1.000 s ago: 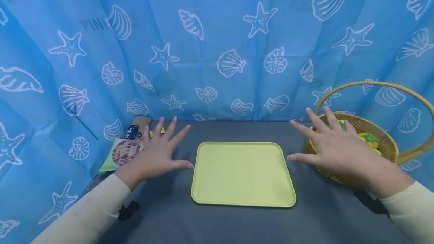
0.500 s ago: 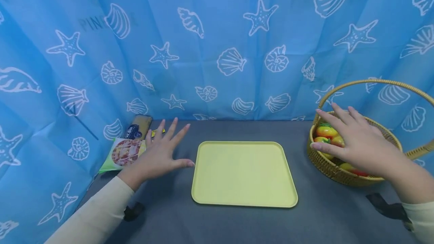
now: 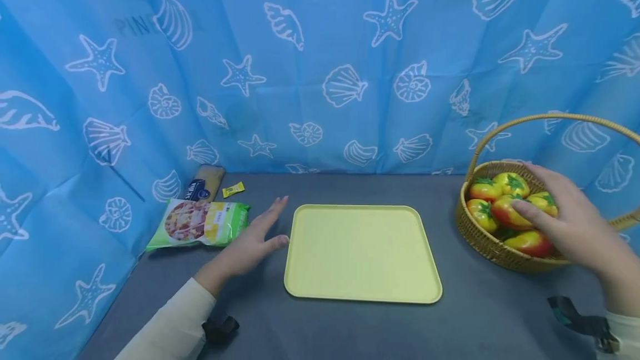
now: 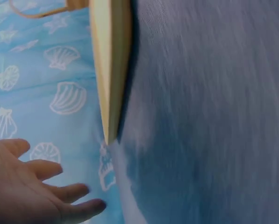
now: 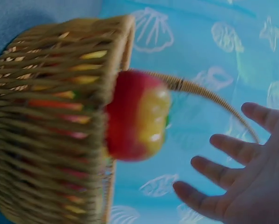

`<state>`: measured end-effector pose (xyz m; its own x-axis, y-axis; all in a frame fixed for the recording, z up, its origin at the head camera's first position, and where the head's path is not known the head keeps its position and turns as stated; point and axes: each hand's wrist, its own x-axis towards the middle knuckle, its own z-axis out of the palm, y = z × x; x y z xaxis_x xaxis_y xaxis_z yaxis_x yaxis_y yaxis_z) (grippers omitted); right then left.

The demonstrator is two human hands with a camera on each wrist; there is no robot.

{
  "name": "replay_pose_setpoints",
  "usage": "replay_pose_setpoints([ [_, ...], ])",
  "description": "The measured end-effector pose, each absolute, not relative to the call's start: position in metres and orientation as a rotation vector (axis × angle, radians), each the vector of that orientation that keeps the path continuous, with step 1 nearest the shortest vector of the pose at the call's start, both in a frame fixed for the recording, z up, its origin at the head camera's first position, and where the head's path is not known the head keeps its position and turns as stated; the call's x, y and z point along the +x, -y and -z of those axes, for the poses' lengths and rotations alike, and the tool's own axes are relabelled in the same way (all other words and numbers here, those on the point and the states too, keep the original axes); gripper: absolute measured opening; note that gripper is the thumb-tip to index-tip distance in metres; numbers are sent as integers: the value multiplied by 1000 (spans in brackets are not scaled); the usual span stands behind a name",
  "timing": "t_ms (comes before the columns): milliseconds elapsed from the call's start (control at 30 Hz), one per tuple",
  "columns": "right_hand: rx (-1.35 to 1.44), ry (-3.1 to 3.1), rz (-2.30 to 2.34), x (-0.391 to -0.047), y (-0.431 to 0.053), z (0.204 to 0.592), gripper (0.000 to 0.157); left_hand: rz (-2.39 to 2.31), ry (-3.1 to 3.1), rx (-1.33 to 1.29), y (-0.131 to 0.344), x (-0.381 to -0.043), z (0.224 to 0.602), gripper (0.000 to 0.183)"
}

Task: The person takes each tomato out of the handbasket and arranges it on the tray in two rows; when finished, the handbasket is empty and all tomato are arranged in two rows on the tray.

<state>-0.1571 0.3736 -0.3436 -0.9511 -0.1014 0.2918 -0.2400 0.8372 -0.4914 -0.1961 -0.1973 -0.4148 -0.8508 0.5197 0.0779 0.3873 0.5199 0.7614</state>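
Observation:
My right hand [image 3: 575, 221] hovers over the right side of a wicker basket [image 3: 470, 226] with a tall arched handle. In the basket lie several red-and-yellow fruits with green tops, one of them a round fruit [image 5: 139, 116] that bulges above the rim in the right wrist view. The right fingers are spread and apart from that fruit. At the left edge of a pale yellow tray [image 3: 362, 254], my left hand [image 3: 250, 246] is held with its fingers straight and nothing in it. In the left wrist view the tray [image 4: 111, 60] shows edge-on, beyond the left fingers.
Left of the tray lies a green food bag [image 3: 200, 224] with a printed picture. Behind it are a brown packet [image 3: 207, 179] and a small yellow wrapper [image 3: 233, 189]. A blue shell-print curtain [image 3: 310, 71] hangs along the back and left of the grey table [image 3: 300, 332].
My right hand has moved right, from the basket's left side to over its right side, uncovering the fruits. My left hand has turned on edge and shifted slightly right, uncovering the green bag.

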Motion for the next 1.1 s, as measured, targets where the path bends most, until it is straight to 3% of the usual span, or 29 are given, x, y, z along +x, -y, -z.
replay_pose_setpoints([
  [233, 148, 2625, -954, -158, -394, 374, 74, -1540, -2401, 724, 182, -202, 437, 85],
  [533, 25, 2546, -1006, -166, -401, 410, 74, -1807, -2271, 289, 160, -204, 463, 83],
  [800, -17, 2697, -917, -170, -402, 412, 77, -1804, -2365, 233, 157, -201, 483, 75],
  [1100, 30, 2788, -837, -175, -402, 406, 73, -1722, -2471, 220, 159, -202, 479, 63],
])
